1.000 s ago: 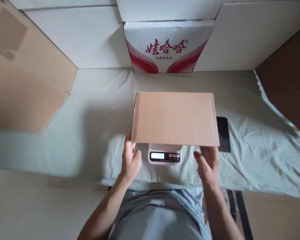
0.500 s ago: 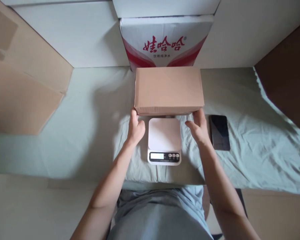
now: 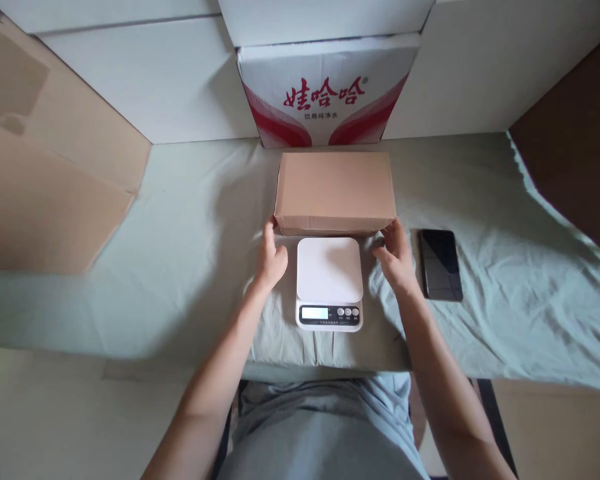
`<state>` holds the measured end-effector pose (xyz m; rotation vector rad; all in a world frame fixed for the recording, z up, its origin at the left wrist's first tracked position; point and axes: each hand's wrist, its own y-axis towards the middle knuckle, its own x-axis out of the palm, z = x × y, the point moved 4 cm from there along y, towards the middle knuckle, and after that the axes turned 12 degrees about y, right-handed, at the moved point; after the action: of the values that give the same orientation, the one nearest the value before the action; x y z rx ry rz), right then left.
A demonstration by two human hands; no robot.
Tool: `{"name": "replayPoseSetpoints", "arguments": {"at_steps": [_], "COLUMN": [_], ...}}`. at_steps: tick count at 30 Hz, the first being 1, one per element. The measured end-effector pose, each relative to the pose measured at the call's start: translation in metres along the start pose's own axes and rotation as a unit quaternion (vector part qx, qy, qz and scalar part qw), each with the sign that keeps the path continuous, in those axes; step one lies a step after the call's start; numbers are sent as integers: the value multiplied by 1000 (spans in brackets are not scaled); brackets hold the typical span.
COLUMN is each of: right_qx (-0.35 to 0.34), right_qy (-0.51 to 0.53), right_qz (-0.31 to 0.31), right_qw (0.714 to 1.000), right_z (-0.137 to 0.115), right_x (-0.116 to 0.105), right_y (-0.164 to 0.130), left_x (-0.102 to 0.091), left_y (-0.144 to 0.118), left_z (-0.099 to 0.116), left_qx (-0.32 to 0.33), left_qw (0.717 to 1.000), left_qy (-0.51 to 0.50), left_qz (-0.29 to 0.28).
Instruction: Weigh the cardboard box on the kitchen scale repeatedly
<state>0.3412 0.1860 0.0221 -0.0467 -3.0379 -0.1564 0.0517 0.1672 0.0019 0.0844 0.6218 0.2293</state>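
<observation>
A plain brown cardboard box rests on the pale green cloth, just behind a small white digital scale. My left hand touches the box's near left corner. My right hand touches its near right corner. Both hands still hold the box by its lower front edge. The scale's platform is bare and its display faces me.
A black phone lies face up right of my right hand. A white box with red print stands against the back wall. Brown cardboard sheets lean at the left and far right. The green cloth covers the table.
The box went from above the scale back toward the wall and down onto the cloth. Both hands moved forward with it, uncovering the scale's platform.
</observation>
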Motion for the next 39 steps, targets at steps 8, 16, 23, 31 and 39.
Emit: {"name": "replayPoseSetpoints", "arguments": {"at_steps": [8,16,23,31,39], "right_qx": [41,29,35,-23,-93], "right_qy": [3,9,-36,-30,-45], "right_qz": [37,67,63,28,56], "right_qw": [998,997,997,999,993], "right_z": [18,22,-6,-43,-85], "right_x": [-18,-19,-5,24,15], "right_y": [-18,-17,-6,4,-51], "left_x": [-20,-18,-16,-6,-53], "left_y": [-23,-24,4,17,-37], "left_z": [-7,-1,9,37,89], "left_qx": [-49,-73,-23,-24,69], "left_qw": [999,994,999,998,994], "left_qy": [13,86,41,50,-25], "left_qz": [-1,14,3,42,77]}}
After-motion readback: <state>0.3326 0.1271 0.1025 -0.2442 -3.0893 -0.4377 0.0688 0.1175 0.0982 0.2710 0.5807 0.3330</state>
